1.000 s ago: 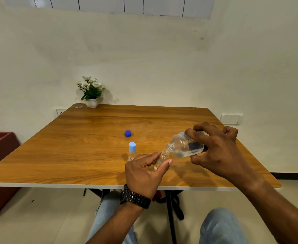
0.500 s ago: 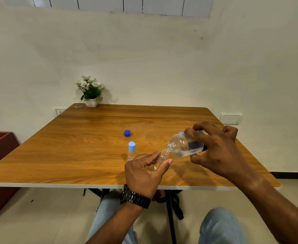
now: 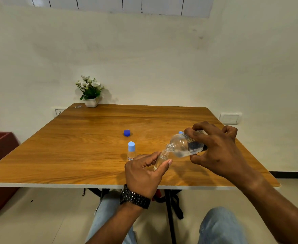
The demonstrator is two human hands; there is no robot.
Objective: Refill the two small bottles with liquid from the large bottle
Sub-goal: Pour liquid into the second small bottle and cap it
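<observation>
Left hand (image 3: 143, 175) gripping open small bottle (image 3: 160, 160), right hand (image 3: 215, 152) tilting large bottle (image 3: 185, 146) into it; capped small bottle (image 3: 131, 150) standing on bench (image 3: 74, 147), fill unclear.

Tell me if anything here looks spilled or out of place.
Nothing stands out. No liquid shows on the table. The dark blue cap lies loose, as expected while the large bottle is open.

I see even, soft daylight; faint shadows sit under the hands on the glossy table (image 3: 74, 155). Wide-angle bending curves the edges; focus looks sharp throughout.
</observation>
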